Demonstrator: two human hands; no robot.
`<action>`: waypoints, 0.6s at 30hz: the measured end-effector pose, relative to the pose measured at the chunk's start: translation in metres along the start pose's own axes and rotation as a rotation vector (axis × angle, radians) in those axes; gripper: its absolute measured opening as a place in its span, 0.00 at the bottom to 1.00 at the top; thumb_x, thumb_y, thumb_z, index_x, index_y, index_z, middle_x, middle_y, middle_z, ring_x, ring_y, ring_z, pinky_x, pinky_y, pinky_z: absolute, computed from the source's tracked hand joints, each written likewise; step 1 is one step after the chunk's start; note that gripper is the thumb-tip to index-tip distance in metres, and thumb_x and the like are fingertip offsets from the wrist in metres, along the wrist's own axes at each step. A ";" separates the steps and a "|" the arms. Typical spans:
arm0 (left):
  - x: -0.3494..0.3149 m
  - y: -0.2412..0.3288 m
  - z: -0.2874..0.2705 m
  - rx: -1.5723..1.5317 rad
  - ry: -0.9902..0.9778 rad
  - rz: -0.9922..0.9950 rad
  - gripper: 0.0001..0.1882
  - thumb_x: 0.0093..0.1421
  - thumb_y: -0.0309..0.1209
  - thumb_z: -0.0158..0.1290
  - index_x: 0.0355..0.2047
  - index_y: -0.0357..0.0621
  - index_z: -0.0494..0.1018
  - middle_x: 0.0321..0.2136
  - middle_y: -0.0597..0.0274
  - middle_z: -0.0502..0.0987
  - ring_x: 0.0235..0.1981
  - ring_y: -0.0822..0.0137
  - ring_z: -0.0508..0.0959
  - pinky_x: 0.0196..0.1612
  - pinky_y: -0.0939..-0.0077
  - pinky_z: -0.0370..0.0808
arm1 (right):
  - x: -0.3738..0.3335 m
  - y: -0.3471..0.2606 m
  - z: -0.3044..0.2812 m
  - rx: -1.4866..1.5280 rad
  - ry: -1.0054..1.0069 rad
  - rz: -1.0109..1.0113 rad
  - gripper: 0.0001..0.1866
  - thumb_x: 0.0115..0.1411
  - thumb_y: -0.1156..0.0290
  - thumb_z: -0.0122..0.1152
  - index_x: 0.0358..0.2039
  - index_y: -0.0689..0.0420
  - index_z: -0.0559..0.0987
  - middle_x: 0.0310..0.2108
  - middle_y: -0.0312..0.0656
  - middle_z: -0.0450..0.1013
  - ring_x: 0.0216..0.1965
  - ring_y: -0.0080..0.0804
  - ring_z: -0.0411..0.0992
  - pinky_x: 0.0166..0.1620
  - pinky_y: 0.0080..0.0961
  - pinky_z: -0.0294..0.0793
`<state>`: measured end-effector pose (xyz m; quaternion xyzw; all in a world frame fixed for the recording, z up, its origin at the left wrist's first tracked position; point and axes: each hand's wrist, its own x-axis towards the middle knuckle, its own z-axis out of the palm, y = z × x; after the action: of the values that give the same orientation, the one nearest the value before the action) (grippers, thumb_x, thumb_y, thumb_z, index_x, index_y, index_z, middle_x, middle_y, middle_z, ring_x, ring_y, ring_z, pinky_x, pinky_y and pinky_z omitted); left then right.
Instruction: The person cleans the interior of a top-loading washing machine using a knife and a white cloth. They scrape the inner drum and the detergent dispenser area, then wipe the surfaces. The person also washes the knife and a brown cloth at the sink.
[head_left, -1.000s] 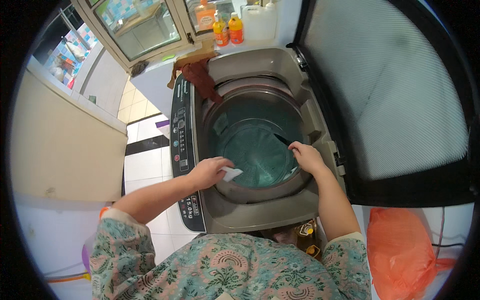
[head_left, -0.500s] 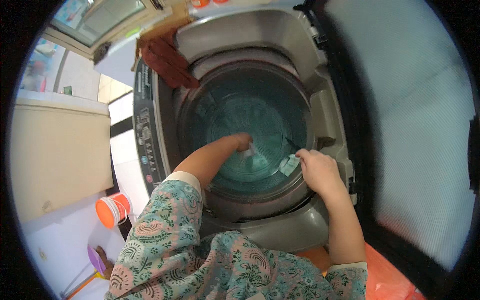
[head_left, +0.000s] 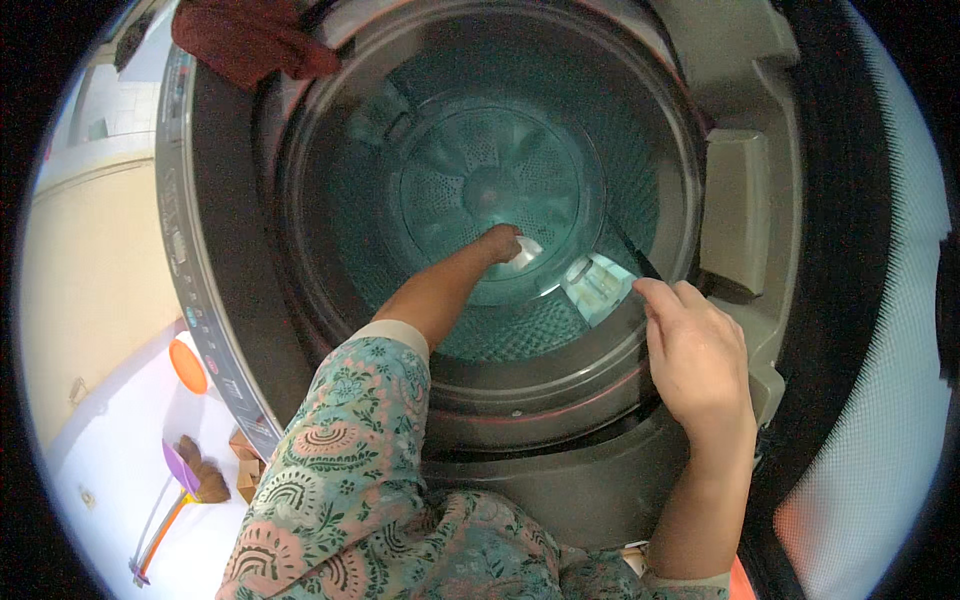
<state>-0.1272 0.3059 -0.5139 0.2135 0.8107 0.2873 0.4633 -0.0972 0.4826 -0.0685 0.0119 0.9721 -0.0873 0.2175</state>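
My left hand [head_left: 503, 243] reaches deep into the drum of a top-loading washing machine [head_left: 232, 200], above the round ribbed plate [head_left: 430, 190] at its bottom. Its fingers are closed on a small whitish piece [head_left: 526, 254], too blurred to tell its kind. At the drum's right rim, my right hand [head_left: 698, 350] pinches a thin dark rod [head_left: 645, 264] that points down into the drum. Just below the rod, a pale greenish panel [head_left: 597, 288] shows on the drum wall. A similar dim panel [head_left: 380, 115] is on the far-left wall.
A dark red cloth [head_left: 245, 42] hangs over the far-left edge of the machine. The raised lid [head_left: 880, 330] stands along the right. On the floor at left are an orange-lidded bucket [head_left: 188, 366] and a broom [head_left: 205, 478].
The view has come closer over the drum, so the machine looks larger. My left hand stays low in the drum with the whitish piece. My right hand still pinches the dark rod.
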 end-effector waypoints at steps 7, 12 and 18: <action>0.054 0.066 0.058 -0.219 -0.122 0.128 0.15 0.50 0.32 0.50 0.40 0.53 0.77 0.32 0.55 0.79 0.34 0.58 0.78 0.39 0.67 0.73 | 0.000 -0.003 0.001 0.039 -0.035 0.040 0.14 0.51 0.76 0.52 0.40 0.52 0.74 0.28 0.44 0.70 0.30 0.46 0.72 0.32 0.40 0.71; 0.064 0.059 0.117 -0.257 0.069 0.373 0.22 0.51 0.22 0.44 0.49 0.47 0.68 0.53 0.46 0.65 0.53 0.46 0.66 0.53 0.61 0.65 | 0.001 -0.008 -0.005 0.075 -0.065 0.063 0.17 0.47 0.79 0.55 0.40 0.52 0.75 0.28 0.43 0.70 0.29 0.45 0.71 0.30 0.38 0.71; 0.022 0.063 0.120 -0.383 0.225 0.466 0.29 0.50 0.18 0.45 0.55 0.48 0.63 0.54 0.46 0.63 0.55 0.45 0.64 0.55 0.60 0.65 | 0.008 -0.020 -0.006 0.075 -0.070 0.095 0.15 0.47 0.83 0.53 0.38 0.58 0.75 0.29 0.49 0.69 0.29 0.49 0.70 0.33 0.39 0.69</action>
<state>-0.0279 0.3987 -0.5344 0.2694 0.7173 0.5547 0.3243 -0.1079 0.4637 -0.0629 0.0630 0.9583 -0.1135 0.2545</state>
